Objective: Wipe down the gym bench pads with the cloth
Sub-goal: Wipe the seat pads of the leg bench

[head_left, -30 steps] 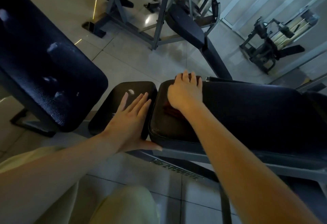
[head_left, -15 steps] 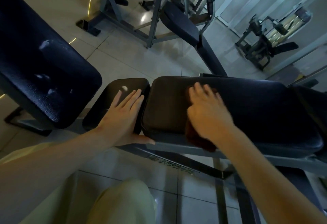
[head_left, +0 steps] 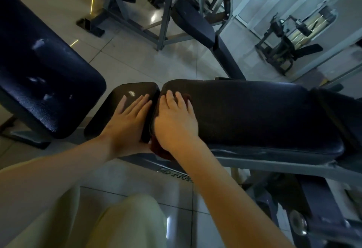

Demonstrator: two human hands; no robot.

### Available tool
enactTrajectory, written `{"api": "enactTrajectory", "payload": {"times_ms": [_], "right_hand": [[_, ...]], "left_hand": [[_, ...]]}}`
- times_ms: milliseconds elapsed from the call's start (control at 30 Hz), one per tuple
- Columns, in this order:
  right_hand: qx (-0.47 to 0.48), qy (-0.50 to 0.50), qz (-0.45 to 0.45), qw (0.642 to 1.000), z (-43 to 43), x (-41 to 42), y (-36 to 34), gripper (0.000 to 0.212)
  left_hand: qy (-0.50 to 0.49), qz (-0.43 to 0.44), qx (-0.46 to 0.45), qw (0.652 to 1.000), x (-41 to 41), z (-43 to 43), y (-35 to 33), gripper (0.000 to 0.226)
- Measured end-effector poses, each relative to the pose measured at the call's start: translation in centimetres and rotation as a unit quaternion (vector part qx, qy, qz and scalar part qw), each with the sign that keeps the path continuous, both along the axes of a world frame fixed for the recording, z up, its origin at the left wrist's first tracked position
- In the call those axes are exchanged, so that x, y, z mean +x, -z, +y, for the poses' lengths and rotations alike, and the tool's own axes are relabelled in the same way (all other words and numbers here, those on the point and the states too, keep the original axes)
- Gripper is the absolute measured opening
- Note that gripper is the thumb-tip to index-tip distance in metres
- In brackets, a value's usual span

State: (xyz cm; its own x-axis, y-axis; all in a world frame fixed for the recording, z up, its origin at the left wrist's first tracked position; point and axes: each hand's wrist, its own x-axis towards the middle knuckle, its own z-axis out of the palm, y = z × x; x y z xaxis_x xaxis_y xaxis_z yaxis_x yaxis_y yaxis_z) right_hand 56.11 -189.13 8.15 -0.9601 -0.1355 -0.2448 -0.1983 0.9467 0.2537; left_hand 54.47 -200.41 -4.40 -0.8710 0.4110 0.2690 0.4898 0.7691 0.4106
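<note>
A black gym bench lies across the view, with a long back pad (head_left: pixel 254 110) and a smaller seat pad (head_left: pixel 121 98) to its left. My right hand (head_left: pixel 176 120) presses flat on a dark red cloth (head_left: pixel 160 149) at the left end of the long pad; the cloth hangs over the pad's near edge and is mostly hidden under the palm. My left hand (head_left: pixel 127 122) rests flat on the seat pad with fingers spread, holding nothing, its thumb at the pad's near edge.
Another dark blue padded bench (head_left: pixel 45 83) stands tilted at the left. Beyond, a grey steel rack with a bench (head_left: pixel 192 22) stands on the tiled floor, and a machine (head_left: pixel 284 38) sits at the far right. My knee (head_left: pixel 133 222) is below.
My right hand slid the cloth from the pad's far left corner toward the middle near edge, then back left to the end beside the seat pad. My left hand stayed put.
</note>
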Motion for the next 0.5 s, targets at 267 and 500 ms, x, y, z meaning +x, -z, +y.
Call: {"api": "enactTrajectory", "payload": {"times_ms": [267,500], "right_hand": [[0.054,0.141,0.088,0.985,5.8,-0.5,-3.8,0.064],[-0.025,0.035,0.018,0.999,-0.2,-2.6,0.7,0.064]], "left_hand": [[-0.008,-0.003,-0.009,1.0,0.2,0.0,-0.1,0.14],[0.02,-0.139,0.096,0.985,0.6,-0.5,-1.6,0.161]]}}
